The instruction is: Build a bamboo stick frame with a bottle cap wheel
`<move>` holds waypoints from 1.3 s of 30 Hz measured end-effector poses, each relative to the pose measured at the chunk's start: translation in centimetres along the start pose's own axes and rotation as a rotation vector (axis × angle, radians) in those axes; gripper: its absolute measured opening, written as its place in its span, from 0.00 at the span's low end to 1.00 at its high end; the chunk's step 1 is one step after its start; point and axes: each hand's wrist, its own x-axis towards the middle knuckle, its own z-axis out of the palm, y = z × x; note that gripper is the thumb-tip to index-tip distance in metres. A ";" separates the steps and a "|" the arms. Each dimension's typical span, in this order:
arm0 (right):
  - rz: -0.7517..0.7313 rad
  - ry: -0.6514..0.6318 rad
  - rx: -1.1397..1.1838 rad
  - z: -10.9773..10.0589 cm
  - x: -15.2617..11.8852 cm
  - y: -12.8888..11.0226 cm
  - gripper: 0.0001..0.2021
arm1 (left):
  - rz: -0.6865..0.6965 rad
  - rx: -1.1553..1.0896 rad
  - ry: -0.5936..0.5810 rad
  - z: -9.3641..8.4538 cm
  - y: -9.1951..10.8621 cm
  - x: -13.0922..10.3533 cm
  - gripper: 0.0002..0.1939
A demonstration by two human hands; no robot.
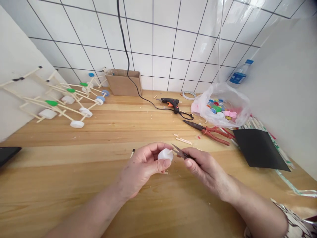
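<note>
Between the thumb and fingers of my left hand (pixel 151 162) is a white bottle cap (pixel 164 155), from which a short pale stick (pixel 170 151) pokes out on the right. My right hand (pixel 204 167) is closed on small dark scissors (pixel 180 152). Their blades are slightly parted and point left, close beside the stick's tip; whether they touch it I cannot tell. Part of a dark-tipped stick (pixel 132 153) lies on the wooden table (pixel 94 185) just left of my left hand.
Stick frames with cap wheels (pixel 76 124) stand at the left, near a cardboard box (pixel 123 84). Behind my hands lie a glue gun (pixel 172 102), red-handled pliers (pixel 210 132) and a tape roll (pixel 189 95). Rightward are a bag of caps (pixel 223 105), a black sheet (pixel 260 148) and a bottle (pixel 241 72).
</note>
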 end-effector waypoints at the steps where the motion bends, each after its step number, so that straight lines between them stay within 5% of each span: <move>1: -0.014 0.007 -0.009 0.1 0.0 0.0 0.20 | -0.005 -0.004 0.004 0.0 0.0 -0.1 0.14; 39: -0.184 0.101 -0.102 1.3 -0.1 0.8 0.18 | 0.060 0.051 -0.076 0.1 -0.7 0.2 0.12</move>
